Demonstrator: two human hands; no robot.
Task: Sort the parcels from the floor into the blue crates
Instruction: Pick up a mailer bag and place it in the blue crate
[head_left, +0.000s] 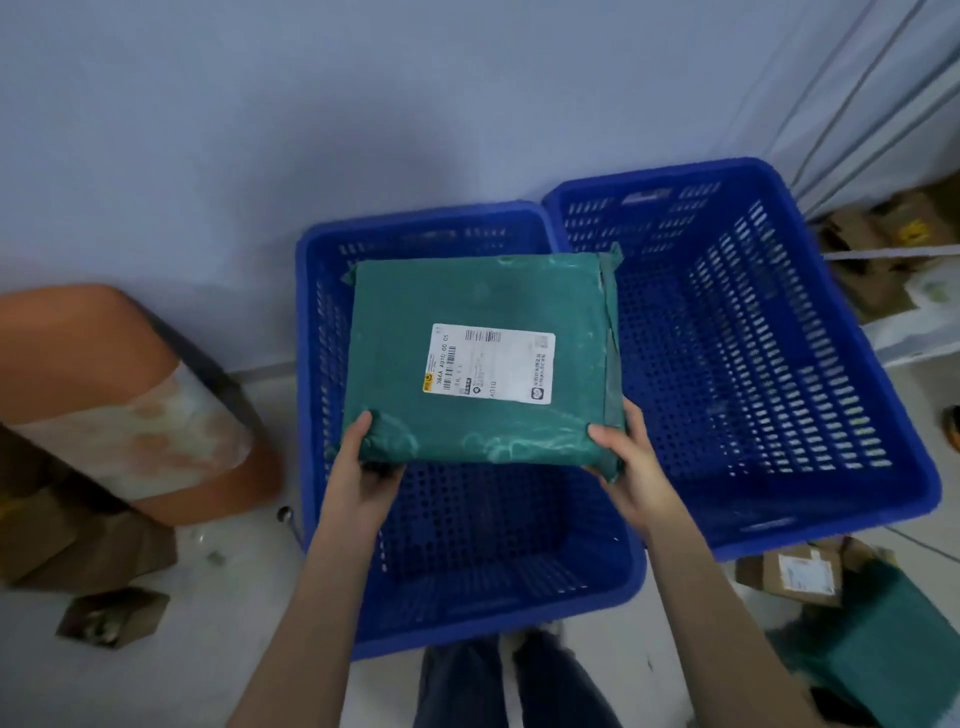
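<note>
A flat green parcel (483, 291) with a white shipping label is held level over the left blue crate (311, 332). My left hand (366, 462) grips its near left corner and my right hand (631, 467) grips its near right corner. The left crate's perforated floor shows bare below the parcel. A second blue crate (909, 467) stands to the right, touching the first, with nothing visible inside. On the floor at the lower right lie another green parcel (883, 644) and a brown cardboard parcel (800, 571).
An orange bin (104, 332) stands at the left with cardboard boxes (109, 618) on the floor beside it. More cardboard boxes (878, 234) sit at the far right by a shelf. A wall runs behind the crates. My legs (498, 686) are right before the left crate.
</note>
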